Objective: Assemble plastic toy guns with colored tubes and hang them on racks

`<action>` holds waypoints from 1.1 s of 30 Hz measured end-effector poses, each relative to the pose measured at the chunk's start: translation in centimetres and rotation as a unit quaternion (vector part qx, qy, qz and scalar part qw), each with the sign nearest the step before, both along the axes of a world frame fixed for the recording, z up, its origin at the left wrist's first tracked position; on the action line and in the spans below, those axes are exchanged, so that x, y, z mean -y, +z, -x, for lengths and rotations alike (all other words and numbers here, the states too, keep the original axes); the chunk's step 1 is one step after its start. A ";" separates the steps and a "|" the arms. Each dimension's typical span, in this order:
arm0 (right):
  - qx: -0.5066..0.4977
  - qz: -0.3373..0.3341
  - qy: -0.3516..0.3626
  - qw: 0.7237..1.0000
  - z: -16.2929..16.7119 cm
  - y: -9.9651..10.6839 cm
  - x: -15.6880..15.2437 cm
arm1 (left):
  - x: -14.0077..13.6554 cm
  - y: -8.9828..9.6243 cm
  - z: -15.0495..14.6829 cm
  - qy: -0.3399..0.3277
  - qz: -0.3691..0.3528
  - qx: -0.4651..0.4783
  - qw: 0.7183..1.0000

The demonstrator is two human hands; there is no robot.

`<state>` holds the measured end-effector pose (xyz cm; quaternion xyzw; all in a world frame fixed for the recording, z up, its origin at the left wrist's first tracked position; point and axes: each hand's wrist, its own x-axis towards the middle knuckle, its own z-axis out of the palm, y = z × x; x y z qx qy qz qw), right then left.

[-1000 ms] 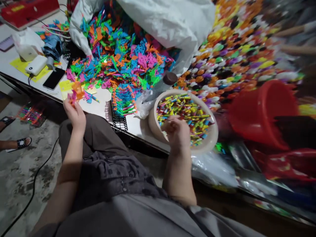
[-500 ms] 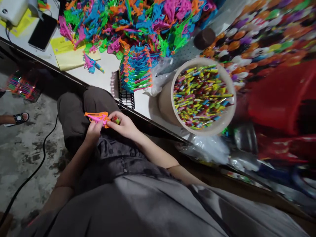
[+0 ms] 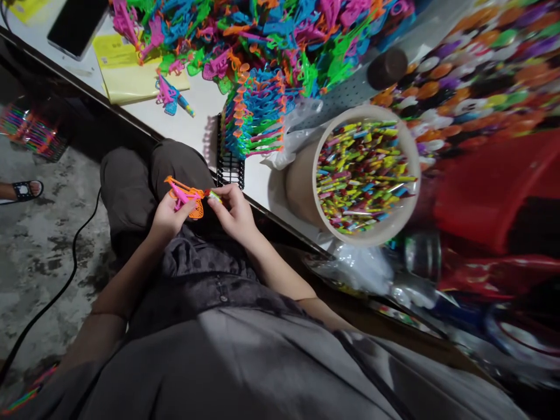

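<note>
Over my lap, my left hand (image 3: 168,219) is closed on a pink and orange plastic toy piece (image 3: 189,197) with an orange lattice part. My right hand (image 3: 237,214) pinches a small wrapped candy stick (image 3: 214,197), green, yellow and red, with its red end at the toy piece's right end. I cannot tell whether the two are joined. On the table, a black wire rack (image 3: 230,170) bears a row of blue, green and orange toy pieces (image 3: 258,114). A pink and blue toy piece with a stick (image 3: 174,99) lies to its left.
A pale bucket (image 3: 301,189) full of wrapped sticks stands at the table edge. Behind are a heap of coloured plastic pieces (image 3: 262,35), a phone (image 3: 79,26) and yellow paper (image 3: 131,73). Right are a red container (image 3: 485,198) and plastic bags (image 3: 365,265). A person's sandalled foot (image 3: 21,191) is left.
My right hand has moved a little right, drawing back from the toy piece, and the wrapped stick now shows between its fingers. The camera view has shifted slightly.
</note>
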<state>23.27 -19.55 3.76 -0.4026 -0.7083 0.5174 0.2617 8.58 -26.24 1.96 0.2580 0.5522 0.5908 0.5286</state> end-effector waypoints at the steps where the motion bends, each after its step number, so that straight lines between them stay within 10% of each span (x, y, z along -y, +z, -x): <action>1: 0.001 0.004 -0.001 1.000 0.0 -0.2 0.0 | 0.0 0.0 -0.1 0.003 0.000 -0.003 1.000; 9: -0.029 0.028 -0.065 0.997 -0.5 -0.4 -0.4 | -0.3 0.1 -0.5 0.009 0.015 -0.028 0.999; 25: 0.074 -0.027 0.103 0.992 -2.2 2.9 -2.8 | -2.8 1.8 1.1 -0.048 0.025 -0.056 0.997; 30: 0.165 -0.162 -0.209 0.950 -10.9 5.0 -9.6 | -9.2 3.9 6.0 0.001 -0.047 -0.164 0.985; 33: 0.392 -0.090 -0.218 0.889 -16.0 2.9 -12.5 | -14.4 2.9 9.4 0.043 -0.066 -0.228 0.971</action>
